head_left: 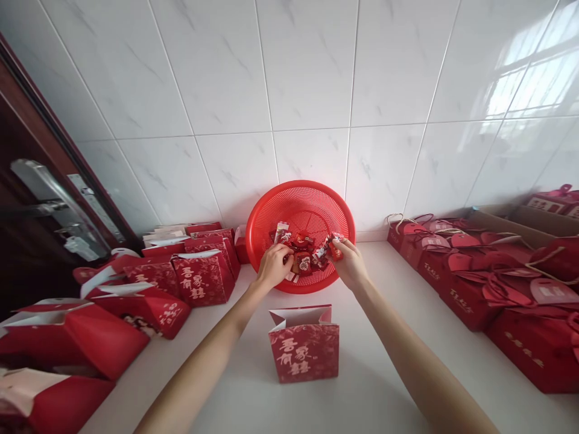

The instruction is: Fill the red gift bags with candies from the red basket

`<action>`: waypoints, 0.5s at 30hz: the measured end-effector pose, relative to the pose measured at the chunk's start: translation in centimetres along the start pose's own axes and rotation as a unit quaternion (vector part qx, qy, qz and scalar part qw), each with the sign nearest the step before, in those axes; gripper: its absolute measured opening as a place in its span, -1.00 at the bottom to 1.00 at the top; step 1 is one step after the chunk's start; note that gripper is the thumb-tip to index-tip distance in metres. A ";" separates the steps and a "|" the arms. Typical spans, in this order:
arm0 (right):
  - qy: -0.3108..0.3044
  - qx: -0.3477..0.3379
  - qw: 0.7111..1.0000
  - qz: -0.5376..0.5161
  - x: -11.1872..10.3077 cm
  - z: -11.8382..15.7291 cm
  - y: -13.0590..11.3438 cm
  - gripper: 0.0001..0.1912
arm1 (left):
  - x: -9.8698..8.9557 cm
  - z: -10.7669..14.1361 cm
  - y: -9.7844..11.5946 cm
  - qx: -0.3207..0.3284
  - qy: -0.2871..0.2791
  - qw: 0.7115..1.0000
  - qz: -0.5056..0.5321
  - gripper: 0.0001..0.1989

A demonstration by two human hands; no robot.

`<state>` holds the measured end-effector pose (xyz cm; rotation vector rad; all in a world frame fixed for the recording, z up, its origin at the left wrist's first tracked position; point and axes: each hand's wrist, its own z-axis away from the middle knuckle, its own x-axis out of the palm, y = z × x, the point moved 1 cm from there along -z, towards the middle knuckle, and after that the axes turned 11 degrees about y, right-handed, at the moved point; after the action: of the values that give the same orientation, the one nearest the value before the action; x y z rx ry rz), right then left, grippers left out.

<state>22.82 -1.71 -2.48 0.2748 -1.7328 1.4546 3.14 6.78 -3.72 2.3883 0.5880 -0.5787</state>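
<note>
A red plastic basket [301,196] with mesh walls leans toward me against the tiled wall. Several wrapped candies [304,263] lie in its lower part, mostly in red wrappers. My left hand [274,265] reaches into the basket's left side, its fingers curled among the candies; what they hold, if anything, is hidden. On the right side, my right hand [349,260] pinches a red wrapped candy [336,247] between thumb and fingers. Between my forearms an open red paper gift bag [305,354] with white lettering stands upright on the white surface.
More open red gift bags [201,277] crowd the left side, beside a dark door with a metal handle [54,199]. Along the right stand rows of red gift boxes [465,295] with cord handles, near a cardboard box [502,226]. White tiles [312,72] rise behind the basket.
</note>
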 end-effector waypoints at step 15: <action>-0.013 0.000 1.000 0.018 1.2 1.6 1.5 -0.66 | 0.7 0.5 4.9 -0.158 -0.047 0.939 0.303 -0.52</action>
<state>20.39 -2.26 -2.68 0.2636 -1.7659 1.4840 6.20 3.08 -2.25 2.0655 -0.1073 -0.2903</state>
